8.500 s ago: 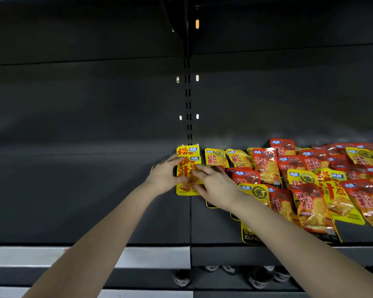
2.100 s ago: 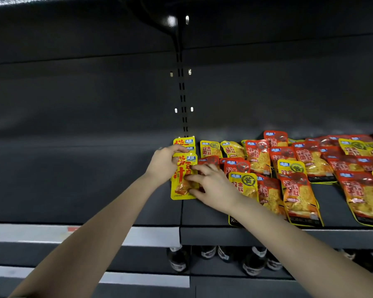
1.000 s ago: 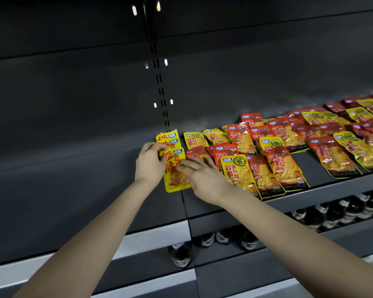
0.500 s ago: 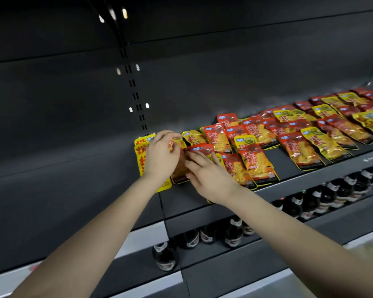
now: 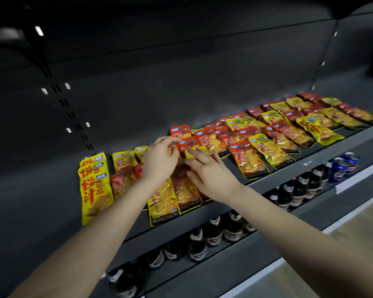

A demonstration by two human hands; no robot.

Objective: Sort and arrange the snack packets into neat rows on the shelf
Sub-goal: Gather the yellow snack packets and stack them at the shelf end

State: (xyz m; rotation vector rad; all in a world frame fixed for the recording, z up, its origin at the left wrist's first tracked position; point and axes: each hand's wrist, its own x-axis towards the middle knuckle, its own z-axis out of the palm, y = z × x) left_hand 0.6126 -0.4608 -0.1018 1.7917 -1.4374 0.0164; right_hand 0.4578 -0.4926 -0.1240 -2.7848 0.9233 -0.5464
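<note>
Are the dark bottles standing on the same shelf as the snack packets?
No, the dark bottles stand one level below the shelf that carries the snack packets.

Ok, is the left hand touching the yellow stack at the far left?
Apart. Head view: a column of packets lies between the left hand and the yellow stack.

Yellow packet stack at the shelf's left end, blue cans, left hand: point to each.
Yellow packet stack [image 5: 94, 190]: head view, front of the top packet.
Blue cans [image 5: 340, 168]: head view, side of one can.
Left hand [image 5: 159, 163]: head view, back of the hand.
</note>
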